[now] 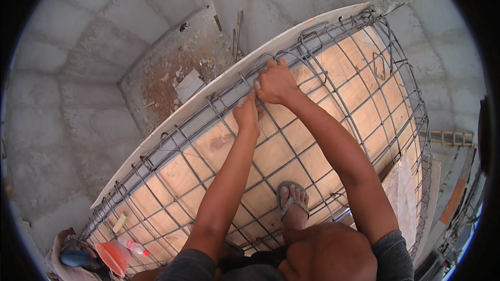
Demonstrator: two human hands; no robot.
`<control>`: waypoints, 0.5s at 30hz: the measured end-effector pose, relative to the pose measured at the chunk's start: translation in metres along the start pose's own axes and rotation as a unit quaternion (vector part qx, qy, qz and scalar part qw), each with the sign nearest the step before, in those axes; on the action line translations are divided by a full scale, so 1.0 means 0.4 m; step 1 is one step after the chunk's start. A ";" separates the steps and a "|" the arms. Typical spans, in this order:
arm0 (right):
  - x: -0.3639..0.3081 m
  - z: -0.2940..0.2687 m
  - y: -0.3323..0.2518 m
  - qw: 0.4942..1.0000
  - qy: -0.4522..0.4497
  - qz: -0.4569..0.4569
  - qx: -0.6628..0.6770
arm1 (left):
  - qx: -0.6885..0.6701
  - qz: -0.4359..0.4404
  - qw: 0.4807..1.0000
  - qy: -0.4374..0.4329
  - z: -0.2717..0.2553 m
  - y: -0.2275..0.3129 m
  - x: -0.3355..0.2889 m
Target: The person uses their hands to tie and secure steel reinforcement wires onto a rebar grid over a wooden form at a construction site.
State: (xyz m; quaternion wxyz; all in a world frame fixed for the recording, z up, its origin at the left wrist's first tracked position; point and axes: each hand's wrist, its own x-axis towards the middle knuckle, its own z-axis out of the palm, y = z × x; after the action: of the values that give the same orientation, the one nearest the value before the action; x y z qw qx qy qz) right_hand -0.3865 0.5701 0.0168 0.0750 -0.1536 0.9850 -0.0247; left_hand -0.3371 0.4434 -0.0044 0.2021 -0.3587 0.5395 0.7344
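From the head camera, the left hand (246, 113) and the right hand (275, 82) sit close together, almost touching, at the far edge of a grid of steel reinforcing bars (333, 99) laid over plywood formwork (271, 151); the right hand is closed on a bent bar (260, 58) at the rim, while the left pinches something small at a bar crossing, too small to make out. A foot in a grey sandal (291, 200) rests on the mesh below the arms; a plastic bottle (131, 246) and an orange bag (112, 256) lie at the lower left corner.
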 end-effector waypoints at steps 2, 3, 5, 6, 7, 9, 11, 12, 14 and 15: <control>0.002 0.004 -0.002 1.000 -0.002 -0.010 -0.005 | -0.002 0.001 1.000 -0.028 -0.009 -0.005 0.012; 0.005 0.005 -0.001 1.000 -0.003 -0.015 -0.009 | -0.015 -0.002 0.999 -0.049 -0.017 -0.006 0.024; 0.014 -0.001 -0.014 1.000 -0.017 -0.015 -0.006 | -0.044 -0.008 0.994 -0.100 -0.041 -0.025 0.053; 0.018 -0.006 -0.021 1.000 -0.023 -0.015 -0.005 | -0.061 -0.011 0.989 -0.134 -0.050 -0.033 0.065; 0.016 -0.006 -0.021 1.000 -0.019 -0.002 -0.002 | -0.076 -0.012 0.983 -0.168 -0.051 -0.032 0.071; 0.010 -0.006 -0.027 1.000 -0.012 0.023 0.004 | -0.081 -0.047 0.972 -0.216 -0.046 -0.034 0.079; 0.029 -0.040 -0.035 0.995 -0.093 0.027 0.011 | -0.074 -0.060 0.963 -0.252 -0.054 -0.030 0.089; 0.038 -0.056 -0.041 0.991 -0.133 0.028 0.015 | -0.065 -0.056 0.961 -0.265 -0.064 -0.027 0.092; 0.041 -0.055 -0.038 0.990 -0.138 0.029 0.010 | -0.059 -0.050 0.959 -0.273 -0.061 -0.028 0.089; 0.043 -0.054 -0.038 0.990 -0.141 0.029 0.008 | -0.062 -0.046 0.961 -0.267 -0.057 -0.030 0.086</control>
State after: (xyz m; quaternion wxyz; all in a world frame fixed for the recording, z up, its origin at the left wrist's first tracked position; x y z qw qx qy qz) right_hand -0.4014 0.5511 0.0368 0.2146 -0.1262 0.9685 -0.0081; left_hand -0.3444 0.4228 -0.0415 0.3499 -0.1854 0.4026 0.8253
